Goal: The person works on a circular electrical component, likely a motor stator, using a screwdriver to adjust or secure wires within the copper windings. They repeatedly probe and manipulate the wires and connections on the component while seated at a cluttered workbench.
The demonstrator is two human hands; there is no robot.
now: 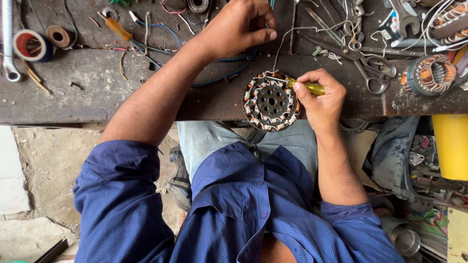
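A dark, worn and stained wooden workbench (97,83) runs across the top of the view, its near edge chipped. Below it on the left lies a rough, dusty grey concrete floor (53,165) with pale broken stone slabs (12,195) at the side. On the right stands a yellow plastic container (451,146) beside dim clutter. Soft, even daylight falls over all.
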